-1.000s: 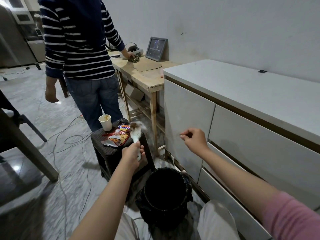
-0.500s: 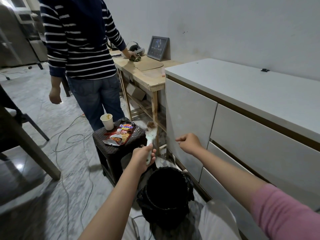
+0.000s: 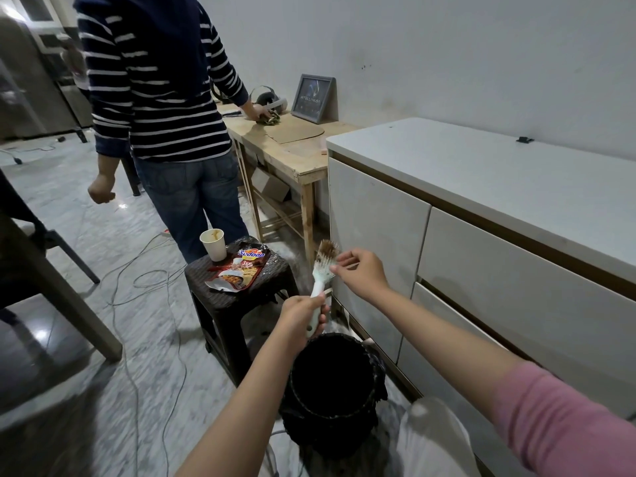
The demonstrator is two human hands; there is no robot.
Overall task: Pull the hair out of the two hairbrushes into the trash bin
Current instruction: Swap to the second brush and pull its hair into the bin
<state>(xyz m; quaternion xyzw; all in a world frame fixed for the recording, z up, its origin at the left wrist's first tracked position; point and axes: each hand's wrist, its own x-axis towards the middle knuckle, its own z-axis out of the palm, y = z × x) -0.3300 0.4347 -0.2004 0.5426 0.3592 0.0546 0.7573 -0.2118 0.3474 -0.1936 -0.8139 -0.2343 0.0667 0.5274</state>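
Above the bin [image 3: 332, 390], on marble floor beside the white cabinet [image 3: 481, 215].
Your left hand [image 3: 301, 316] grips the brush [image 3: 323, 270] handle; your right hand [image 3: 361, 271] fingertips pinch at its bristles, hair hard to make out.

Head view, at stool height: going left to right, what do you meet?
Paper cup → snack packet on the dark stool → hairbrush → right hand → white cabinet.
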